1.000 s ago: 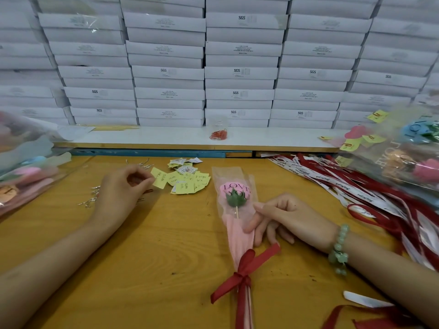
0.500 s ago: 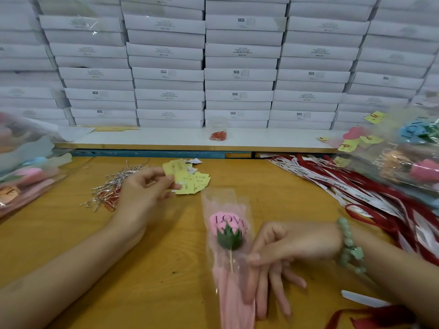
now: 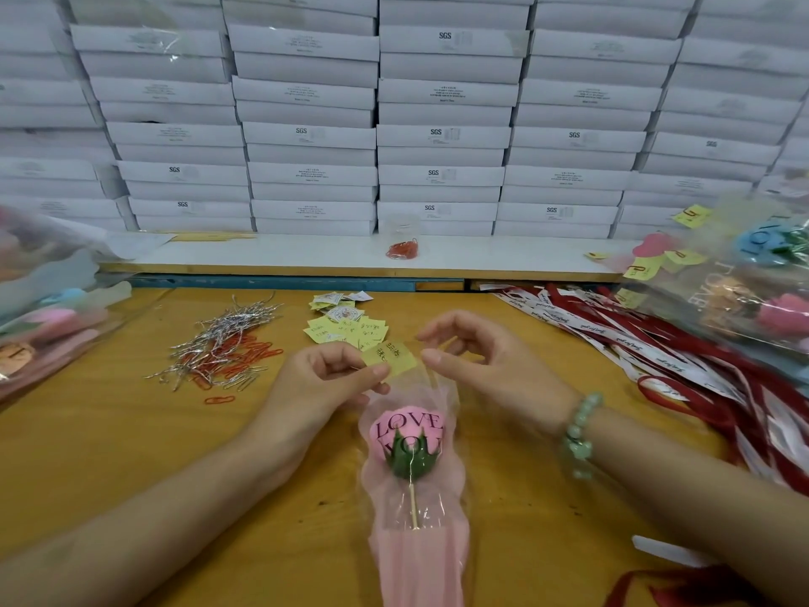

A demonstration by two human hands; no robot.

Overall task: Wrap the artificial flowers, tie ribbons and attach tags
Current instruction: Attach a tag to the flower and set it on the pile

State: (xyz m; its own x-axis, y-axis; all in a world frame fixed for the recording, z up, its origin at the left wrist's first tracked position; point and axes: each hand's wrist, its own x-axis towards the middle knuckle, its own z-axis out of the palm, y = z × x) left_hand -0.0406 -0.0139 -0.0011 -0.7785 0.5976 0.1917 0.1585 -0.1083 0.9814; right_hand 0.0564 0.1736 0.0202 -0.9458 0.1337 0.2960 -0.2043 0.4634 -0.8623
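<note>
**Tag brought to the top of the wrapped flower**

Since the earlier frames the left hand point(image 3: 326, 378) has left the tag pile and carried one yellow tag point(image 3: 391, 357) over to the flower point(image 3: 409, 440), and the right hand point(image 3: 477, 365) has come off the wrap and risen to meet it.

Now the flower lies on the table point(image 3: 109, 453) in its clear and pink wrap point(image 3: 416, 558), bloom away from the person, stem running toward the near edge. "LOVE YOU" is printed on the wrap over the pink bloom. At the wrap's open top, the left thumb and fingers pinch the tag by its left side; the tag sits at the wrap's upper edge, though whether it touches the film cannot be told. Just right of the tag, the right hand hovers with fingers curled and spread, holding nothing; its thumb tip is close to the tag's right edge. A green bead bracelet point(image 3: 580, 435) rings the right wrist.

Beyond the flower's top lies the pile of yellow tags point(image 3: 346, 324). Left of the flower, a heap of silver twist ties and red paper clips point(image 3: 221, 348). Right of it, red and white ribbons point(image 3: 656, 352) fan across the table. Bagged flowers point(image 3: 753, 291) sit far right, and more bags point(image 3: 39, 308) far left. Behind everything, stacked white boxes point(image 3: 442, 138) fill the background.
</note>
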